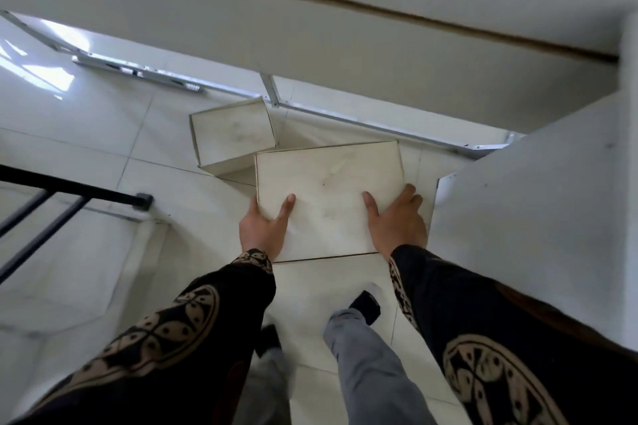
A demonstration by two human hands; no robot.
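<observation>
Left hand [264, 228], right hand [397, 221] in a grip on white box [328, 183] (thumbs atop, fingers perhaps beneath)

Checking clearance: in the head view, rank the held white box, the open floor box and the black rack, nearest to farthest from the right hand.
1. The white box, gripped by the right hand itself.
2. The open floor box, ahead and left.
3. The black rack, far left.

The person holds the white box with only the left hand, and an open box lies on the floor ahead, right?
No. In the head view the left hand and the right hand both grip the white box, one at each side. The open box does lie on the floor ahead.
</observation>
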